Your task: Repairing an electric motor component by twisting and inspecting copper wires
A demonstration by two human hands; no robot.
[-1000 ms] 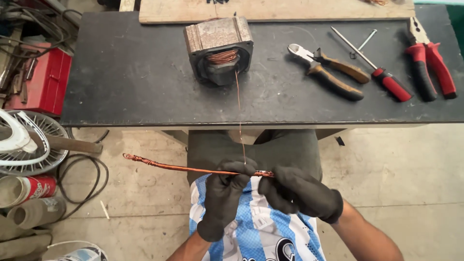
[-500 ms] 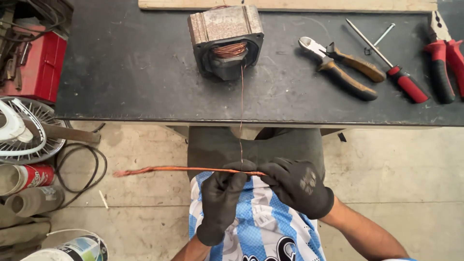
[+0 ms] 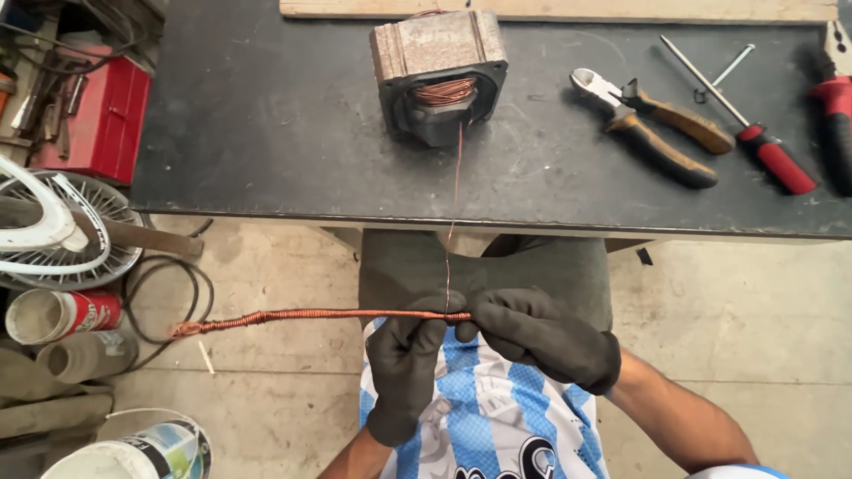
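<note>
Both my gloved hands — left hand (image 3: 406, 364), right hand (image 3: 541, 341) — pinch the copper-wound rod (image 3: 311, 315) at its near end, where the springy, snappable thin wire (image 3: 454, 195) feeds on.

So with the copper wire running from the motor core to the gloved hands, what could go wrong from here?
1. The thin copper wire runs taut from the motor core over the table edge; it may snap or chafe there.
2. The core sits loose on the table; a hard pull might drag it toward the edge.
3. The wound rod sticks out far past the left hand and right hand, so it could sag and wind unevenly.
</note>
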